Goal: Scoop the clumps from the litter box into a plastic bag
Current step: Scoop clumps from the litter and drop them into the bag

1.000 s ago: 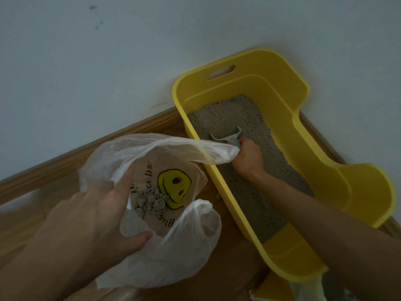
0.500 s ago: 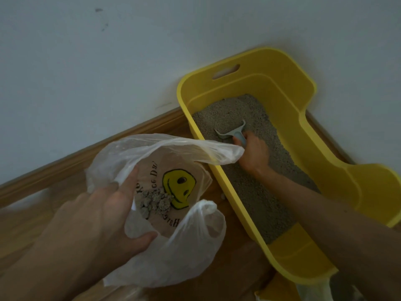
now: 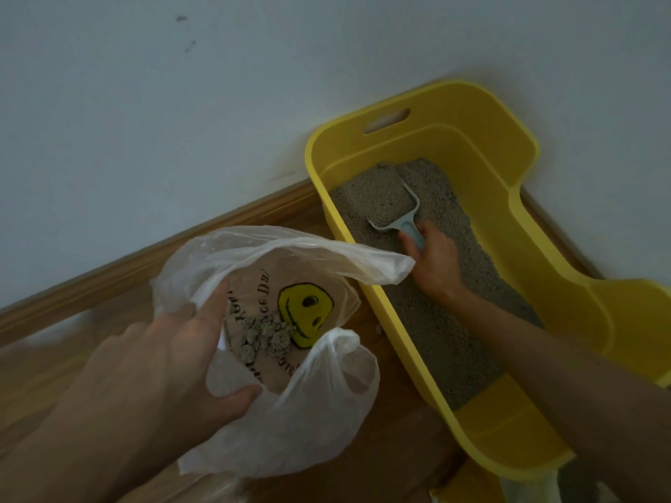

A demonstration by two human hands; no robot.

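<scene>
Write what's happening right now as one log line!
step: scooping | right hand: grips scoop in litter box | left hand: holds plastic bag open | clumps: some in bag

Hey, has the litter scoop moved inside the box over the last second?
Yes. The scoop, gripped by the right hand, has pushed away from the person, closer to the handle slot in the litter box far wall.

Yellow litter box (image 3: 454, 114), clumps (image 3: 263, 337) in open plastic bag (image 3: 308, 430) (smiley print)
</scene>
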